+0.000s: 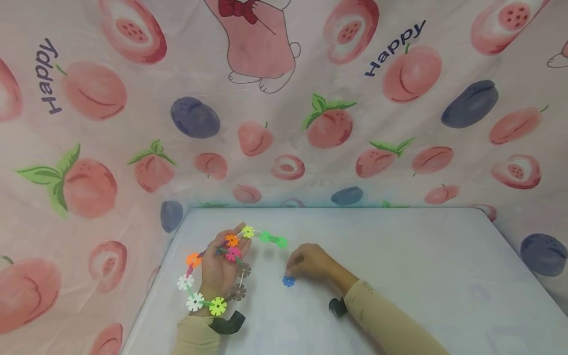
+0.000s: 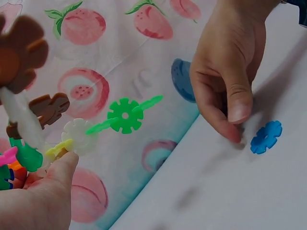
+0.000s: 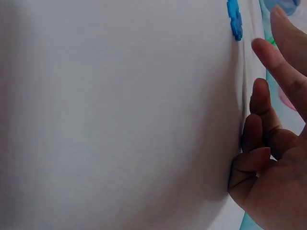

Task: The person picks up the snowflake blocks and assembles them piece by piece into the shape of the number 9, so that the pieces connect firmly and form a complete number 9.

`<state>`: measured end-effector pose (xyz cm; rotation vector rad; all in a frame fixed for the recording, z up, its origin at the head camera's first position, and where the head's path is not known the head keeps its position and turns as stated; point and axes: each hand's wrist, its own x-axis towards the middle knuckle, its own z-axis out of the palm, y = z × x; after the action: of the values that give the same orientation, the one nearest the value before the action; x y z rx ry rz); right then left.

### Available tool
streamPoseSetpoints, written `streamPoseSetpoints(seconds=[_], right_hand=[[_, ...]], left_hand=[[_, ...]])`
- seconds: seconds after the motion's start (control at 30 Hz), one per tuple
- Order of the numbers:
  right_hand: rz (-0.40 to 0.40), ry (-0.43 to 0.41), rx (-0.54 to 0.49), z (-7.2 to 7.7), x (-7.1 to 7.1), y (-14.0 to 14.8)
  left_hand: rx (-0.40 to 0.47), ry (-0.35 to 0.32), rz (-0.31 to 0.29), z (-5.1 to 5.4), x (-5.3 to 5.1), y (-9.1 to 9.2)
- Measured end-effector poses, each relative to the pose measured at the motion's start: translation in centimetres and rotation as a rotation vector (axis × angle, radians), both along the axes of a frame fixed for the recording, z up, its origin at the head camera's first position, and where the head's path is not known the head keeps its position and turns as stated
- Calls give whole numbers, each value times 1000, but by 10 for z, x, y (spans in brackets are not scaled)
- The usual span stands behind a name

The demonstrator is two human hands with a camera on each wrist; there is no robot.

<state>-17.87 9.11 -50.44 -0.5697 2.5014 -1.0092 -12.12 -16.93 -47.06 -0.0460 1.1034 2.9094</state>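
My left hand [image 1: 219,271] holds a chain of interlocking plastic snowflake discs, which loops over the hand and wrist. White discs [image 1: 195,301], an orange disc [image 1: 194,260] and brown discs [image 1: 238,292] are among its links. At the chain's far end, a green disc [image 2: 125,115] sticks out toward the right. My right hand [image 1: 310,261] is low over the table, thumb and index finger apart, with the other fingers curled. Just beyond those fingertips a loose blue disc [image 2: 266,137] lies on the table; the right wrist view shows a gap between them.
The white table [image 1: 421,276] reaches back to a fruit-printed cloth [image 1: 266,123] that hangs behind it and at the left. A black strap piece [image 1: 228,323] is at the left wrist, and another black piece [image 1: 338,307] is at the right wrist.
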Motion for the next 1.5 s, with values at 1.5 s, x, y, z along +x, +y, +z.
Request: streamPoseSetpoints(seconds=[1.5], right_hand=[[-266, 210, -190, 3, -5, 32]], left_hand=[[29, -26, -39, -4, 0, 6]])
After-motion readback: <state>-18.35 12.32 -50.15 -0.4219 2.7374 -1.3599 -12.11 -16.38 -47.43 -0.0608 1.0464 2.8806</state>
